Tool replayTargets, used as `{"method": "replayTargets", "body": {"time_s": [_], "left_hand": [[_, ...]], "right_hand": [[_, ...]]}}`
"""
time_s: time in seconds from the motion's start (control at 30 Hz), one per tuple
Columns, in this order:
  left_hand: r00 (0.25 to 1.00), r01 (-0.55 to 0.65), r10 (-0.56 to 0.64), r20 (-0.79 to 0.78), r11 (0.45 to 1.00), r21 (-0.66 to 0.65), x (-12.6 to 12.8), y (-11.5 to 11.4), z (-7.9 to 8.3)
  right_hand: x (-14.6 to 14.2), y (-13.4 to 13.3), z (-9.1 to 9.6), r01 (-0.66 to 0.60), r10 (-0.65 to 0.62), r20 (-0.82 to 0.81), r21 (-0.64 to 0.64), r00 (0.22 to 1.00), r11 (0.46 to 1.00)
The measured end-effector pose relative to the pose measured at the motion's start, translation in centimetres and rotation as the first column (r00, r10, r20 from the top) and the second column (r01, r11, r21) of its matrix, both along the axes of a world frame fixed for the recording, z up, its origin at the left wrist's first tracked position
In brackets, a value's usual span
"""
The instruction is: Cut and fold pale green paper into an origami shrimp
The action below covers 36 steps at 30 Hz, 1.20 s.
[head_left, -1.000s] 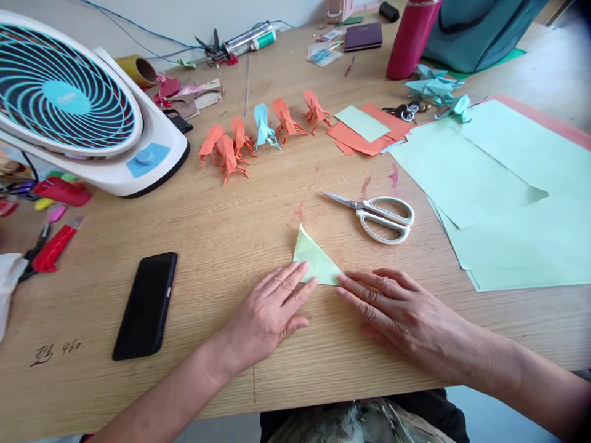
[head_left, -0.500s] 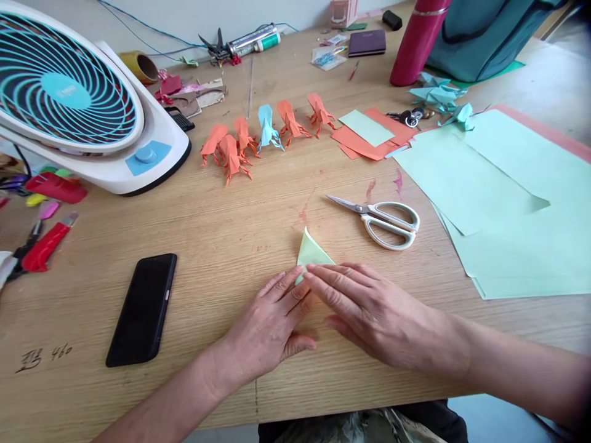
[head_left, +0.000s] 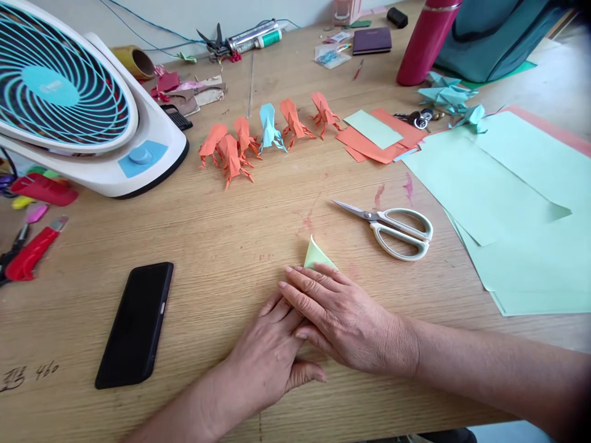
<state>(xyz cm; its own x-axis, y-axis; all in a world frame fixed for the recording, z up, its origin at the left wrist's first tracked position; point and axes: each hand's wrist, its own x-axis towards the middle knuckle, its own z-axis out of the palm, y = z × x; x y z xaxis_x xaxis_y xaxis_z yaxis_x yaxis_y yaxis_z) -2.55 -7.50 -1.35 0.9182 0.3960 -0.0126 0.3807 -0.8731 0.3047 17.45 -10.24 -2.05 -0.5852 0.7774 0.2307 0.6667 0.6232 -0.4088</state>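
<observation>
A folded light-green paper triangle point(head_left: 316, 256) lies on the wooden table point(head_left: 221, 234); only its far tip shows. My right hand point(head_left: 344, 320) lies flat over most of it, fingers stretched out and pointing left. My left hand point(head_left: 272, 357) rests flat beside it, its fingertips tucked under the right hand's fingers. Neither hand grips anything.
White scissors point(head_left: 392, 226) lie just right of the paper. Large green sheets point(head_left: 512, 203) cover the right side. A black phone point(head_left: 135, 323) lies to the left. A row of orange and blue origami figures point(head_left: 258, 135), a fan point(head_left: 78, 104) and a red bottle point(head_left: 427, 40) stand farther back.
My right hand has slid left across the folded paper, from its right corner to lying over it and over my left fingertips. Less of the triangle shows now.
</observation>
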Motion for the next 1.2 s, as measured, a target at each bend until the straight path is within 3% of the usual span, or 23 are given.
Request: {"method": "replayTargets", "body": {"time_s": [0.37,0.73,1.2], "left_hand": [[1.000,0.024,-0.026,0.011,0.992,0.124,-0.4,-0.2,-0.8],[0.999,0.019,-0.024,0.046,0.995,0.101,0.2,0.2,0.0],[1.000,0.027,-0.026,-0.007,0.989,0.147,0.1,0.1,-0.3]], "right_hand": [[0.1,-1.1,0.1,0.064,-0.066,0.003,0.153,0.998,0.986],[0.0,-0.5,0.8,0.093,-0.106,0.103,0.122,0.989,0.988],[-0.2,-1.2,0.3,0.152,-0.173,0.174,0.126,0.969,0.980]]}}
